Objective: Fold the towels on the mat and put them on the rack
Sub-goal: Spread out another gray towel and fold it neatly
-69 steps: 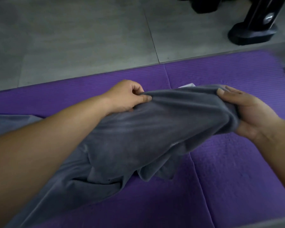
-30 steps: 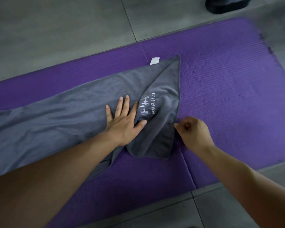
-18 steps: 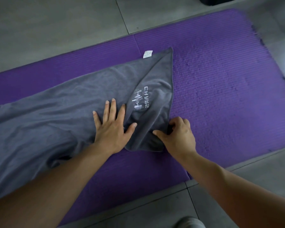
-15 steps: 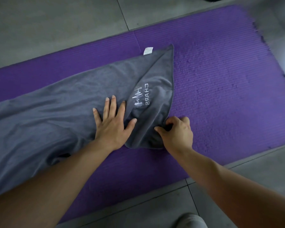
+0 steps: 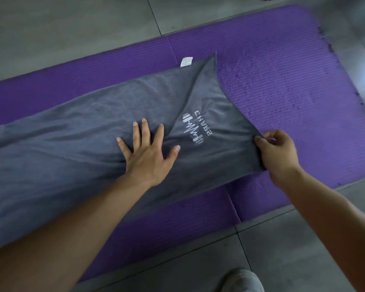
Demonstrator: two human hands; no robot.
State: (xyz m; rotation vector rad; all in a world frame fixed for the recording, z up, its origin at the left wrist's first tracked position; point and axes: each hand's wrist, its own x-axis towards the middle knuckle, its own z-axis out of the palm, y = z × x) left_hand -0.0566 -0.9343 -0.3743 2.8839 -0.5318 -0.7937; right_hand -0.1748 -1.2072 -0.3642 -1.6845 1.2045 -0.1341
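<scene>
Your grey towel [image 5: 78, 140] lies lengthwise on purple mat [image 5: 293, 91], from centre out toward 9 o'clock, its 3 o'clock end flap turned over.
Your left hand [image 5: 148, 157] at centre: fingers spread, pressing cloth flat.
Your right hand [image 5: 278, 152] at 3 o'clock: pinching flap corner.
Judged early: no fold finished, rack out of view.

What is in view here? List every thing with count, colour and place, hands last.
towel: one, grey, spread lengthwise on the mat, its right end folded over
logo: one, white stitching, on the folded-over part of the towel
label: one, white, at the towel's far edge
mat: one, purple, ribbed, on the floor
floor: grey tiles, around the mat
grey shape: one, at the bottom edge; cannot tell what it is
left hand: one, flat on the towel, fingers spread
right hand: one, pinches the towel's right edge
</scene>
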